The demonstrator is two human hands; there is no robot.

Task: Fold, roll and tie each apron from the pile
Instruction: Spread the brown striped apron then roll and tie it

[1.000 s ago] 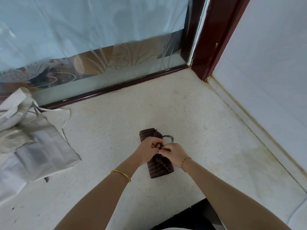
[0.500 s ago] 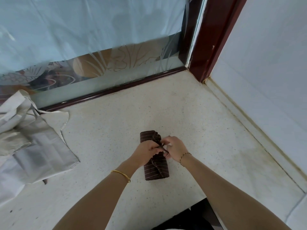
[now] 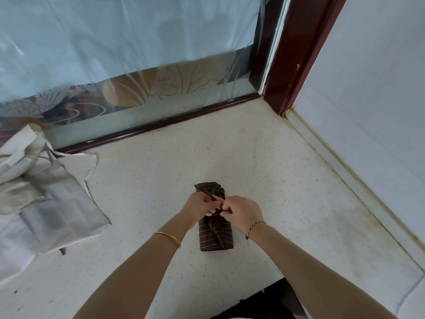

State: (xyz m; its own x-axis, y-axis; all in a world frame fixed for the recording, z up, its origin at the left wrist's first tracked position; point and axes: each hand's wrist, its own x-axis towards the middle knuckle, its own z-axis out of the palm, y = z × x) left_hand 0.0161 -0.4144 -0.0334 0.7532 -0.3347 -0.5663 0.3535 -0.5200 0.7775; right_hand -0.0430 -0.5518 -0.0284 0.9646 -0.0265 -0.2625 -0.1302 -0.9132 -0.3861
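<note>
A dark brown striped apron (image 3: 216, 236), rolled into a short bundle, lies on the speckled counter (image 3: 264, 162) in front of me. Both hands meet over its middle. My left hand (image 3: 199, 207) pinches one brown tie strap, which runs up across the roll's far end. My right hand (image 3: 241, 212) pinches the other strap end right beside it. The knot itself is hidden between my fingers. A pile of pale grey-beige aprons (image 3: 39, 199) lies at the left edge.
A patterned glass panel with a dark red frame (image 3: 161, 125) closes the counter's far side. A white wall (image 3: 368, 111) runs along the right. The counter's near edge (image 3: 264, 284) is just below my right forearm.
My hands shifted slightly on the straps; the right hand moved out to the right, then came back to the left hand. The roll has stayed in about the same place.
</note>
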